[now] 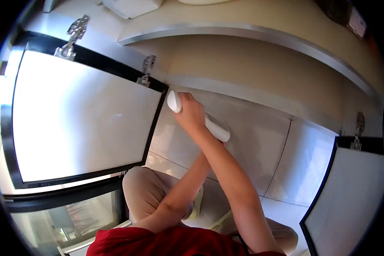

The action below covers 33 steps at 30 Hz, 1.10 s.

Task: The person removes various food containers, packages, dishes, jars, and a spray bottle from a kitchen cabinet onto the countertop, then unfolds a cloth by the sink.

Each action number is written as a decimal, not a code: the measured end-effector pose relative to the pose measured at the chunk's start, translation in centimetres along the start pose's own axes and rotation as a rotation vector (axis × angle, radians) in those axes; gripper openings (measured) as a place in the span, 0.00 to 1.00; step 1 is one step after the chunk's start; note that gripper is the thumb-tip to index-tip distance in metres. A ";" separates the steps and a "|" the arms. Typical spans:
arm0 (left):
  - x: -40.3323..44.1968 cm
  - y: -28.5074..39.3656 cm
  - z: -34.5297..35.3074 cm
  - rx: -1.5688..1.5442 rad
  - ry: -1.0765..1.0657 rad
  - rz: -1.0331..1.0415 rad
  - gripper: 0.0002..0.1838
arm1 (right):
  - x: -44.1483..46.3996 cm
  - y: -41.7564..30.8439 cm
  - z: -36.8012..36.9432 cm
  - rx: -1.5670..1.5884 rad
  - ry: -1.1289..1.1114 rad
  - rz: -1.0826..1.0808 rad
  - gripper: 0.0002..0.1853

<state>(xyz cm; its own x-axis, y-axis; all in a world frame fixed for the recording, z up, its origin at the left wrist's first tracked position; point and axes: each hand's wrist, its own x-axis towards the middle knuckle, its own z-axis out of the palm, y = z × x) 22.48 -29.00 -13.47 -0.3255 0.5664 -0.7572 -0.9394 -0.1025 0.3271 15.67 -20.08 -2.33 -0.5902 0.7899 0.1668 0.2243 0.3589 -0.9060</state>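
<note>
A long white bottle (217, 128) lies at a slant in the air in front of me, over the floor tiles. Near its upper-left end, my right hand (189, 112) is wrapped around it, and a smooth white end (174, 101) sticks out past the fingers. My right forearm crosses over my left one. Of my left hand (224, 144), only a sliver shows by the bottle's lower-right end; its fingers are hidden behind the bottle and my right forearm.
I crouch before an open cabinet with a metal-edged shelf (243, 30). White, black-framed doors stand open at the left (85, 119) and right (350, 200), on metal hinges (147, 70). A white container (132, 6) sits on the shelf, and a dark object (341, 15) at upper right.
</note>
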 end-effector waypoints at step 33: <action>1.5 -13.8 9.5 0.721 -0.333 -0.457 0.17 | -9.0 7.0 -29.8 0.325 1.250 0.418 0.14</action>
<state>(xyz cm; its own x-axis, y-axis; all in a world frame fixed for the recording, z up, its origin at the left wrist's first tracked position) 35.96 -18.96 -13.72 0.2142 0.6444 -0.7341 -0.6382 0.6613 0.3942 45.69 -9.89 1.42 0.6074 0.7921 -0.0597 -0.0824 -0.0120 -0.9965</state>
